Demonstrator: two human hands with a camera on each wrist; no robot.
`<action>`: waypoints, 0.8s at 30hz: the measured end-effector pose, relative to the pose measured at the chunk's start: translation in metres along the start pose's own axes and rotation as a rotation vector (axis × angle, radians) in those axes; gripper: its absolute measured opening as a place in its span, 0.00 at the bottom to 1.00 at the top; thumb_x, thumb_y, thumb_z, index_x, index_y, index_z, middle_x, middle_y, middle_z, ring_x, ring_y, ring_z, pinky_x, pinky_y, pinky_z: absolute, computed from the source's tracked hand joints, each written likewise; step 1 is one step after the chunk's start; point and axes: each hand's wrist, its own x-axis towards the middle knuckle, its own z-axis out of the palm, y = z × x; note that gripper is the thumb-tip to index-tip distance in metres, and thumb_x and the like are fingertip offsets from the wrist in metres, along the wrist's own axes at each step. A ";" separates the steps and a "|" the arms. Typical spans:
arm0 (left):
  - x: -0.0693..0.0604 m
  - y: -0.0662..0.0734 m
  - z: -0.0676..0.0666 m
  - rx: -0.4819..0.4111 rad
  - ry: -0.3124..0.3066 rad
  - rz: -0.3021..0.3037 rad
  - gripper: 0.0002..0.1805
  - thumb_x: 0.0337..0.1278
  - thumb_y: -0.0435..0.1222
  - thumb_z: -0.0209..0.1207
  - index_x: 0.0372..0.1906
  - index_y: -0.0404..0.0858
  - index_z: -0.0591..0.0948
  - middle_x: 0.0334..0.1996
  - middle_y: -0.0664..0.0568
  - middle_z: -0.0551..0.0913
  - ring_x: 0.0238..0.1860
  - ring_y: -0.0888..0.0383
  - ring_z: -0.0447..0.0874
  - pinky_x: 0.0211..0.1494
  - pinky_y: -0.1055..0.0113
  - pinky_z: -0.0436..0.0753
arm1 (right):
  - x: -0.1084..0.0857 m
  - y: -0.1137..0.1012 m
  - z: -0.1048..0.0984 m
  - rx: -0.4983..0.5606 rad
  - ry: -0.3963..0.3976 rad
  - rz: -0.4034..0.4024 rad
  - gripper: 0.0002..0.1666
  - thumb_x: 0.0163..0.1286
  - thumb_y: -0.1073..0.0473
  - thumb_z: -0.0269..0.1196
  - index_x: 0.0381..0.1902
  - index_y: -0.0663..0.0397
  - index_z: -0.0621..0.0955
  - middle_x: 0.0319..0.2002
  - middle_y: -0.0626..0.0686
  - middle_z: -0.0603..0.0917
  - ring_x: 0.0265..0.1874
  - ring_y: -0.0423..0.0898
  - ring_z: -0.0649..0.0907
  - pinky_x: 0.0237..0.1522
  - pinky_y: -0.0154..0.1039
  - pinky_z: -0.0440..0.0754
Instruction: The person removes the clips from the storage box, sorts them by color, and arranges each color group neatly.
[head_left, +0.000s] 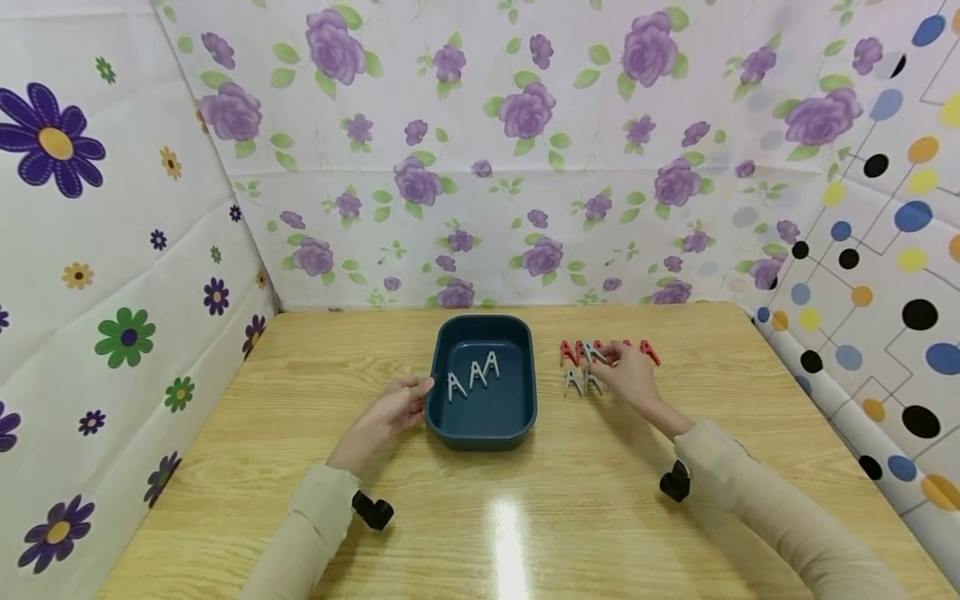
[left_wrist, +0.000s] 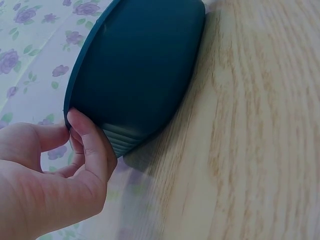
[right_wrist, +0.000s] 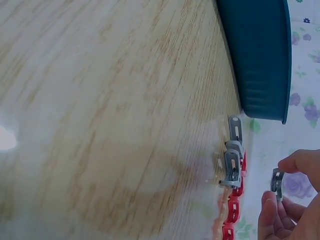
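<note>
A dark blue plastic bin stands on the table with three grey clothespins lying in it. My left hand pinches the bin's left rim between thumb and fingers; the left wrist view shows this hold on the bin's wall. Right of the bin, my right hand pinches a grey clothespin between thumb and fingertips, raised above the others. Below it two grey clothespins lie on the table. Behind these runs a row of red clothespins, partly covered by the right hand.
The wooden table reaches back to a flowered cloth. Patterned cloths also hang at the left and right sides. Each wrist wears a small black camera.
</note>
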 end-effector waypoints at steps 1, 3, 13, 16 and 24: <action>0.000 0.000 0.000 -0.001 -0.001 0.001 0.23 0.73 0.39 0.50 0.62 0.27 0.66 0.30 0.55 0.79 0.28 0.64 0.77 0.31 0.74 0.77 | 0.000 0.000 0.000 -0.003 -0.001 0.003 0.17 0.62 0.54 0.68 0.41 0.63 0.82 0.35 0.61 0.85 0.30 0.51 0.82 0.28 0.38 0.76; 0.000 -0.001 0.000 -0.003 -0.002 -0.001 0.23 0.73 0.39 0.50 0.62 0.28 0.66 0.30 0.55 0.79 0.28 0.64 0.77 0.30 0.74 0.77 | -0.001 0.001 0.000 -0.005 -0.006 0.009 0.18 0.62 0.53 0.68 0.41 0.63 0.82 0.36 0.62 0.85 0.30 0.52 0.83 0.28 0.38 0.76; 0.001 -0.003 -0.002 -0.004 -0.014 -0.002 0.23 0.72 0.40 0.51 0.63 0.28 0.67 0.30 0.55 0.80 0.29 0.63 0.77 0.31 0.74 0.76 | -0.008 0.001 -0.006 -0.022 -0.032 0.050 0.23 0.63 0.52 0.68 0.46 0.67 0.81 0.38 0.63 0.84 0.35 0.55 0.83 0.34 0.46 0.80; 0.002 -0.003 -0.002 -0.002 -0.015 -0.003 0.23 0.72 0.40 0.51 0.62 0.29 0.67 0.30 0.55 0.80 0.28 0.64 0.77 0.31 0.74 0.76 | -0.011 0.003 -0.007 -0.018 -0.047 0.063 0.23 0.63 0.52 0.67 0.47 0.67 0.81 0.39 0.63 0.84 0.35 0.54 0.82 0.35 0.47 0.80; 0.001 -0.003 -0.001 -0.007 -0.014 0.002 0.24 0.72 0.39 0.50 0.64 0.28 0.65 0.30 0.55 0.79 0.28 0.64 0.77 0.30 0.75 0.76 | -0.015 0.009 -0.008 -0.043 -0.064 0.099 0.21 0.64 0.51 0.66 0.43 0.67 0.82 0.34 0.61 0.85 0.25 0.46 0.80 0.32 0.42 0.79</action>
